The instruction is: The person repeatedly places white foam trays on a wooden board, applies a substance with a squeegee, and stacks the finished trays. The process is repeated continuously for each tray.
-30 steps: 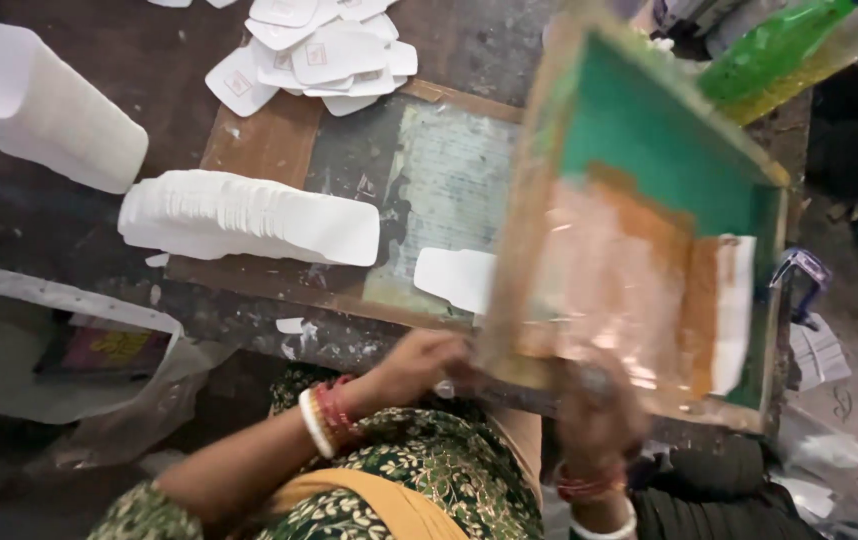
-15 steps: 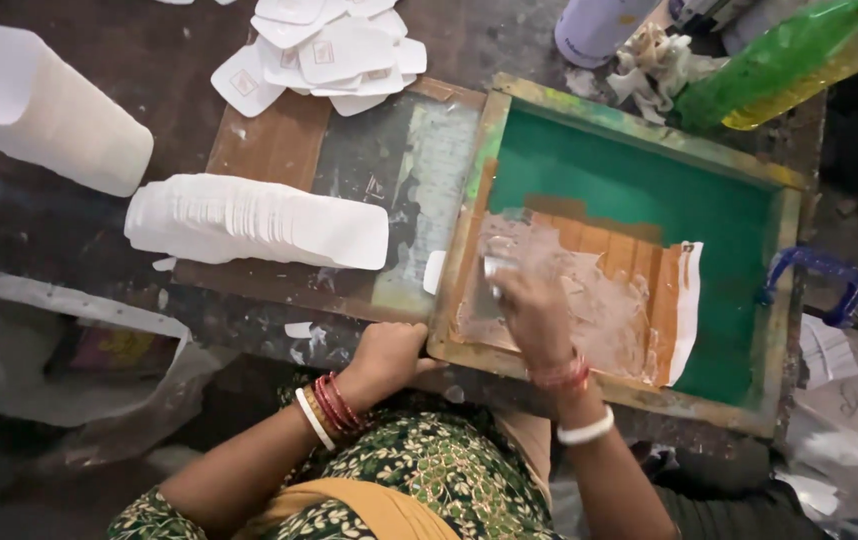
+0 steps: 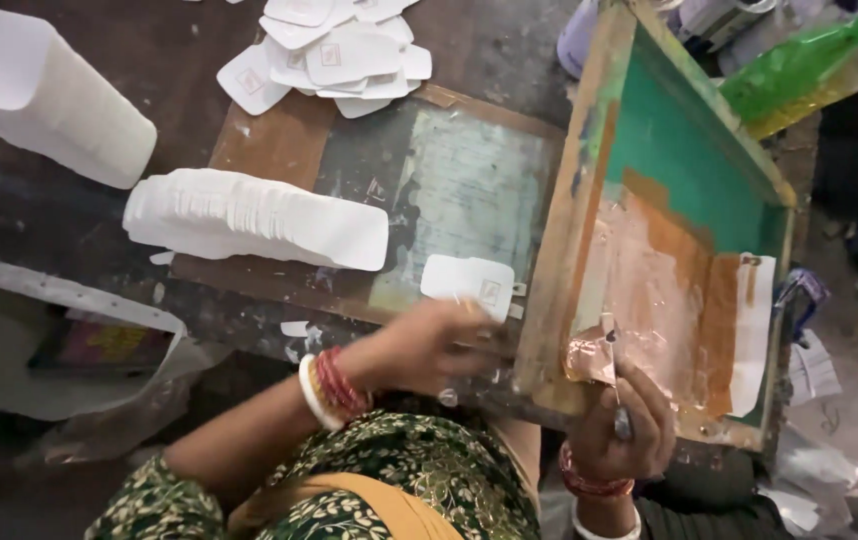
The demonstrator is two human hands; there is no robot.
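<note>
Two hands are at work on a screen-printing bench, and we read this as the swap step: the print is made and the frame (image 3: 649, 230) is tilted up on its far hinge, its near edge raised off the board (image 3: 279, 150).

Our right hand (image 3: 617, 430) sits at six o'clock of the frame, fingers curled tight round the squeegee (image 3: 594, 355), whose copper-smeared blade rests on the mesh. Our left hand (image 3: 429, 345) reaches in under the raised edge, blurred; its fingers look loosely spread beside the card (image 3: 469, 280), touching or nearly so, though we cannot tell if it grips.

That card, with a small printed mark, lies on the board just at nine o'clock of the frame's lower corner. At ten o'clock of it a fanned stack (image 3: 249, 215) of blanks waits; at twelve o'clock, well apart, lie finished cards (image 3: 334, 50).

Next, in our judgement, the move calls for a clean pinch by the card's edge, clear of wet ink.
</note>
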